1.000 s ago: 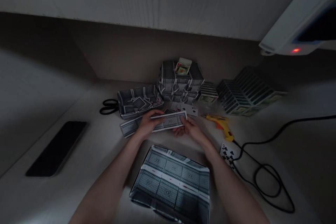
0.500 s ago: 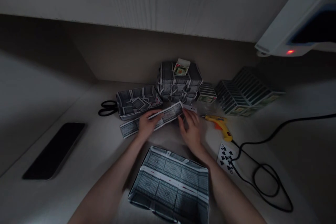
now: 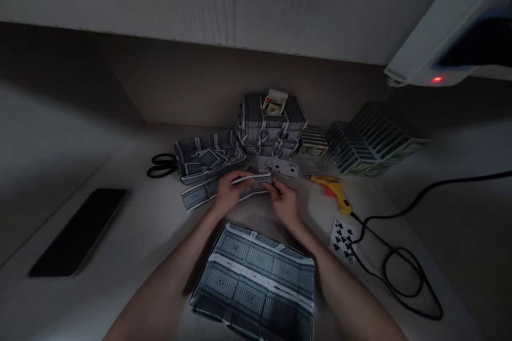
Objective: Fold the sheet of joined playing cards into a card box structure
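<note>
A strip of joined playing cards (image 3: 262, 183) is held between my two hands. My left hand (image 3: 231, 192) pinches its left part, thumb on top. At its right end, the fingers of my right hand (image 3: 283, 197) are closed on the strip. Another card strip (image 3: 194, 197) lies flat on the table, partly under my left hand. Between my forearms sits a large box made of cards (image 3: 256, 277). Just behind my hands are loose cards (image 3: 286, 167) and an open card tray (image 3: 210, 155) with cards inside.
Black scissors (image 3: 162, 165) lie left of the tray, a phone (image 3: 80, 232) further left. Stacked card boxes (image 3: 272, 122) and card packs (image 3: 360, 141) stand behind. A yellow glue gun (image 3: 334, 189), its black cable (image 3: 404, 294) and a card (image 3: 341, 240) are on the right.
The held strip has come down and levelled out. My right hand has moved lower and left, its fingers closing on the strip's end; loose cards behind show more.
</note>
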Demonstrator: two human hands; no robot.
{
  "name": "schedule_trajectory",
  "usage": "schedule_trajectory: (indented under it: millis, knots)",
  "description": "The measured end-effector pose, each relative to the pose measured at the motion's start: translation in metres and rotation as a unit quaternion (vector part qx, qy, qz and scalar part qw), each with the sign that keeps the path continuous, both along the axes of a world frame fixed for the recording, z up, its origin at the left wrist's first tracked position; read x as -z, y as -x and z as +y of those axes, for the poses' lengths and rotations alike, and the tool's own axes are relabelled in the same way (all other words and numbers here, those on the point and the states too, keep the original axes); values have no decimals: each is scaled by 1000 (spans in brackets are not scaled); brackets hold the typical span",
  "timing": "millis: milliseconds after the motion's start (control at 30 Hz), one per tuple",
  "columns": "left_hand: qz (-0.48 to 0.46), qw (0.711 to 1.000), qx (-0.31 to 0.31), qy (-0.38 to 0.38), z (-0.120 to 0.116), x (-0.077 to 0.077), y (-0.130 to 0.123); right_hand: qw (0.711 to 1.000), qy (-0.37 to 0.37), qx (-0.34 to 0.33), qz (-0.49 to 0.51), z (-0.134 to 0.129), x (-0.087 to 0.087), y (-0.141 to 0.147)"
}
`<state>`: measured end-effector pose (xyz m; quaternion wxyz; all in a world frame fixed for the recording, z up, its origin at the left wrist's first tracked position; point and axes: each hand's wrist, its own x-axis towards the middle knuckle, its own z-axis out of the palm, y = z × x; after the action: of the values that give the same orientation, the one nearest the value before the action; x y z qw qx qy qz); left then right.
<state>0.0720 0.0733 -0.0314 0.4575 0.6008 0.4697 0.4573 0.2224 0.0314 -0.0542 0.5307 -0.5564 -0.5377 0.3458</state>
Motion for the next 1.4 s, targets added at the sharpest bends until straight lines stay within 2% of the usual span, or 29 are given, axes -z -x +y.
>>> schedule_trajectory:
  millis: [133, 367, 467, 567, 633, 733, 800, 867, 1033, 1133, 1233, 1300, 1400]
  knots:
    - [9, 1000, 2, -6, 2, 1, 0, 1000, 23, 5, -5, -1, 0, 1]
    - [14, 999, 28, 28, -1, -1, -2, 995, 77, 0, 70, 3, -9, -5]
    - [5, 1000, 24, 0, -2, -5, -2, 991, 93, 4, 95, 2, -14, -4]
    - [-63, 998, 10, -15, -1, -5, -1, 987, 104, 8, 123, 2, -16, -4]
    - [-143, 989, 21, 23, 2, -1, 0, 982, 97, 40, 154, 4, -16, -7]
    - [-259, 959, 59, 97, 4, 5, -2, 970, 62, 123, 202, 7, -15, -15]
    - [-289, 946, 83, 119, 3, 7, -4, 963, 42, 147, 221, 9, -14, -20]
    - [-272, 950, 95, 118, 1, 8, -6, 964, 32, 137, 227, 10, -12, -21]
    - [-228, 969, 48, 82, -2, 10, -6, 983, -5, 69, 168, 10, -8, -18]
    - [-247, 964, 23, 97, -3, 7, -2, 993, -84, 26, 74, 10, -6, -20]
    - [-245, 964, 17, 105, -4, 0, 3, 988, -151, -17, -28, 11, -5, -23]
    - [-226, 968, 22, 110, -4, -5, 5, 984, -162, -19, -74, 12, -3, -25]
    - [-199, 971, 28, 126, -3, -7, 9, 977, -143, 16, -158, 14, -1, -26]
